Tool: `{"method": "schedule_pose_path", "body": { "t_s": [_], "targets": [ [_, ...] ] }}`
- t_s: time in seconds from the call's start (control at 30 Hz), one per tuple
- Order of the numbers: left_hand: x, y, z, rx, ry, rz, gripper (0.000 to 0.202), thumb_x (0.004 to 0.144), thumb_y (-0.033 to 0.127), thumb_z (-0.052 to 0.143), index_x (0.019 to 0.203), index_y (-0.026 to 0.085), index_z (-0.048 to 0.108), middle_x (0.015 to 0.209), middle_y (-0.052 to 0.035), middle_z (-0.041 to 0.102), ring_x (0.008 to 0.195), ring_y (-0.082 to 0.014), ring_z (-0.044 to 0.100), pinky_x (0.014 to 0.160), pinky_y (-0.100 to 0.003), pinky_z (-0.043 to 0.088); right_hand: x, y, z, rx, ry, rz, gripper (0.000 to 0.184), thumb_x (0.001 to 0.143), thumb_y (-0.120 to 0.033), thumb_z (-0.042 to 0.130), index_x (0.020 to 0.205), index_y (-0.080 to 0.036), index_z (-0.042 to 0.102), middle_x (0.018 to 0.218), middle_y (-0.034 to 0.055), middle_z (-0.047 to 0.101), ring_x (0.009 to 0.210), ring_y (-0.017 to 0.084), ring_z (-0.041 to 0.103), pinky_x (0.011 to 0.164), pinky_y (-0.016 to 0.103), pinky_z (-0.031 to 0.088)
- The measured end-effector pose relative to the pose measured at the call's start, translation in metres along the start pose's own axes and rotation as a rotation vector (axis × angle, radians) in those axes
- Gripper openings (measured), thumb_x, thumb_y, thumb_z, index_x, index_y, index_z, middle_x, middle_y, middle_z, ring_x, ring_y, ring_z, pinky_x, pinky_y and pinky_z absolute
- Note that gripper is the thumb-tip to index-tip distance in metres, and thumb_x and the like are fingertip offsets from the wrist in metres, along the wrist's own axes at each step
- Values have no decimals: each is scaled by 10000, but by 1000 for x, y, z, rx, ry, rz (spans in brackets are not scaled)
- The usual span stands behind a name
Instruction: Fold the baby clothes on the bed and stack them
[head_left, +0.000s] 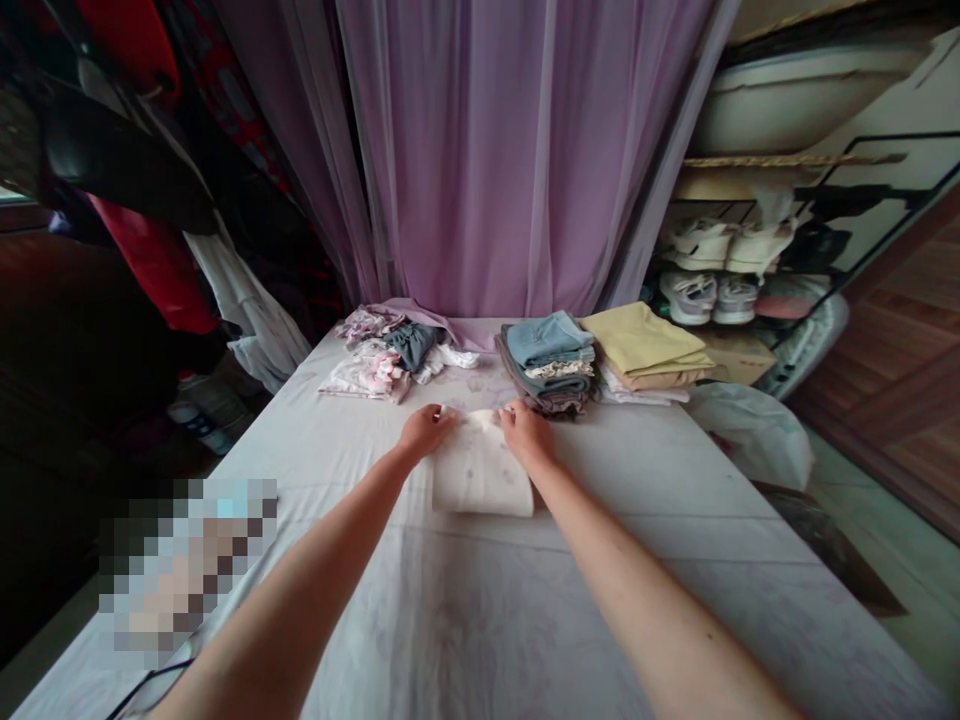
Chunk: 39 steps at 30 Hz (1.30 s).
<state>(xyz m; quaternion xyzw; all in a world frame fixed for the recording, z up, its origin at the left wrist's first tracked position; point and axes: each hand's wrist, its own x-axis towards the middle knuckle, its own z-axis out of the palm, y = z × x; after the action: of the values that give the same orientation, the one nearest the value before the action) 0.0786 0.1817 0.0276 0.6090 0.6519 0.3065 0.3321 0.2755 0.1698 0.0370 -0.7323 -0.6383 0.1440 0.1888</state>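
My left hand [424,430] and right hand [527,432] flat on the far corners of a folded white cloth [480,478], fingers together pressing it onto the bed sheet [480,600], just before a stack of folded clothes [551,375], loose garments [390,360] far left

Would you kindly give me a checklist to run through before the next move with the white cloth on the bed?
1. Both hands on the cloth: ok. The left hand and right hand rest on the far edge of the white cloth.
2. Hands pinching or only pressing: cannot tell, the fingertips are hidden.
3. Cloth flat, near edge straight: ok.
4. Cloth apart from the folded stack: cannot tell, the right hand covers that corner.
5. Folded stack and yellow stack tidy and level: ok.
6. Loose pile at far left folded: not ok, it lies crumpled.
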Motion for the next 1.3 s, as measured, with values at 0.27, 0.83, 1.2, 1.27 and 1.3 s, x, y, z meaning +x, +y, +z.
{"method": "schedule_pose_path", "body": {
  "t_s": [0.27, 0.83, 1.2, 1.27, 1.3],
  "targets": [
    [-8, 8, -4, -21, 115, -55, 409, 747, 331, 727, 1119, 179, 656, 912, -97, 700, 930, -284, 646, 840, -327, 445, -9, 0, -5, 13, 129, -44, 375, 975, -356, 386, 1210, -144, 588, 1118, 163, 665, 1003, 252, 634, 833, 341, 467],
    [-82, -5, 41, -153, -28, 218, 439, 825, 504, 633, 1201, 277, 640, 1506, -66, 429, 1472, -312, 164, 1179, -509, -46, -68, 8, 20, -181, -51, -460, 493, 960, -277, 343, 1433, -188, 448, 1551, 117, 337, 1433, 265, 274, 1110, 520, 271],
    [-86, -12, 17, -687, 55, 122, 300, 769, 204, 697, 1068, 227, 702, 1324, -76, 607, 1388, -271, 374, 1189, -414, 186, -98, 6, 1, -90, -21, -666, 527, 938, -416, 469, 1420, -203, 470, 1504, 135, 413, 1402, 280, 333, 1157, 545, 181],
    [-91, -17, 8, -805, 91, 34, 305, 803, 251, 683, 1106, 212, 688, 1296, -75, 626, 1345, -269, 434, 1158, -413, 265, -110, 6, -1, -87, -62, -786, 619, 876, -509, 567, 1411, -210, 480, 1516, 142, 391, 1407, 291, 320, 1158, 534, 191],
    [-93, -19, 4, -883, 91, -18, 302, 817, 280, 676, 1111, 210, 684, 1293, -79, 627, 1321, -270, 462, 1139, -414, 302, -114, 6, 0, -96, -76, -811, 656, 844, -532, 609, 1404, -212, 487, 1520, 149, 380, 1408, 299, 315, 1154, 536, 203]
  ]
}}
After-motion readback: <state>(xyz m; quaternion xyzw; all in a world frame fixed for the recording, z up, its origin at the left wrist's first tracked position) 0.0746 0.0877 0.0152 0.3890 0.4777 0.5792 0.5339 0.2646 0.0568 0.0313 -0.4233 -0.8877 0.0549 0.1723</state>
